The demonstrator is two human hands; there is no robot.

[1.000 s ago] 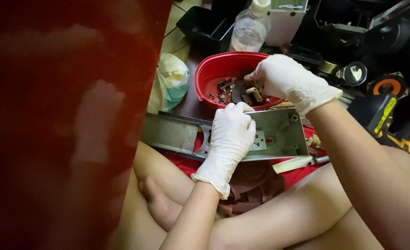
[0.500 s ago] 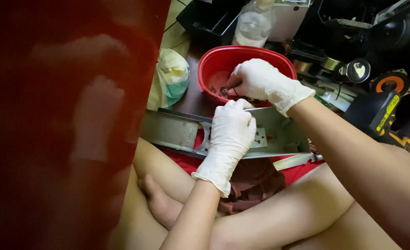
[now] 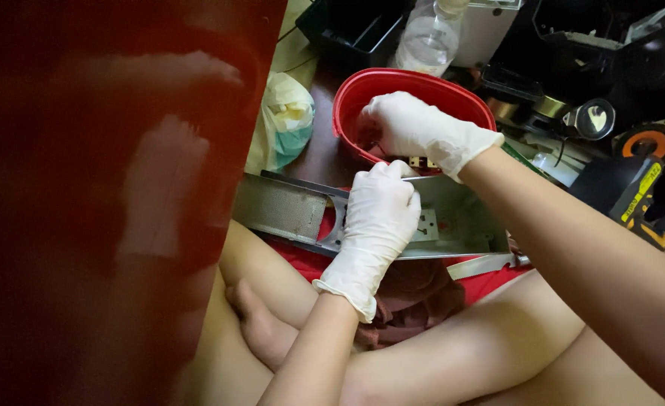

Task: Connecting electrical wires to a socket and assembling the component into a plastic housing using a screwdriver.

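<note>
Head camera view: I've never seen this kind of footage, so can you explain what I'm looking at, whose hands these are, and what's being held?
The one picture comes from a camera on the person's head, looking down at their lap; they sit cross-legged. Both hands wear white gloves. The left hand presses on a grey metal housing lying across the legs. The right hand reaches into a red bowl holding small parts; whether it grips one is hidden. Around lie a clear plastic bottle, a pale plastic bag and dark tools. The red blur on the left is something close to the lens.
</note>
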